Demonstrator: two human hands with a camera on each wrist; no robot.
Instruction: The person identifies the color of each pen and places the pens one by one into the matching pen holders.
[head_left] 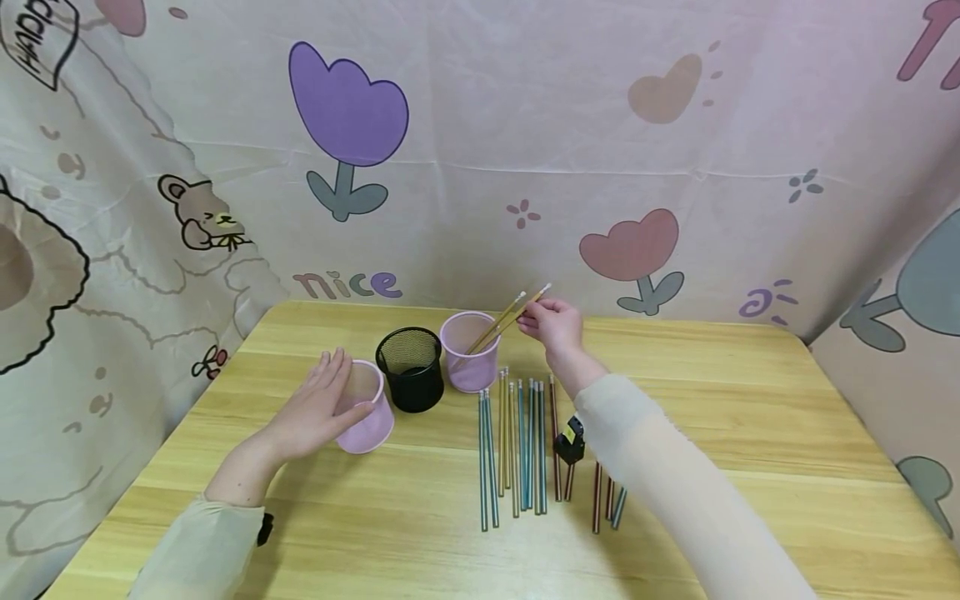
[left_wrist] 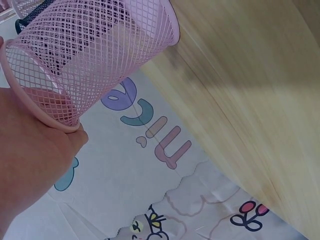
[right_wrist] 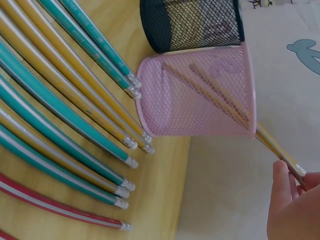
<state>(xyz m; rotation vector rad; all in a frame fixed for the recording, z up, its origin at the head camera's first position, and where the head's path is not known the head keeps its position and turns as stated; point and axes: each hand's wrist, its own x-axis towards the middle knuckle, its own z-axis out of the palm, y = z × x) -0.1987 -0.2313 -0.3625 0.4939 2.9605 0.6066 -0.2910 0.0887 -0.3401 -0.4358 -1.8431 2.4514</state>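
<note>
My left hand point(head_left: 324, 402) lies with straight fingers against the side of a pink mesh cup point(head_left: 369, 410) at the left; in the left wrist view the palm point(left_wrist: 30, 165) touches the rim of this cup point(left_wrist: 100, 50). A black mesh cup point(head_left: 410, 367) stands beside it. Right of that is a second pink mesh cup point(head_left: 470, 353). My right hand point(head_left: 551, 321) pinches the top ends of two yellow pencils point(head_left: 508, 322) that slant down into this cup. The right wrist view shows the pencils point(right_wrist: 215, 92) inside the cup point(right_wrist: 170, 100) and my fingers point(right_wrist: 282, 185) at their eraser ends.
Several teal and yellow pencils point(head_left: 517, 442) lie in a row on the wooden table point(head_left: 750, 417) in front of the cups, with red ones point(head_left: 597, 493) further right, partly under my right forearm. A small black and yellow object point(head_left: 570, 442) sits by that forearm. Printed cloth walls the table in.
</note>
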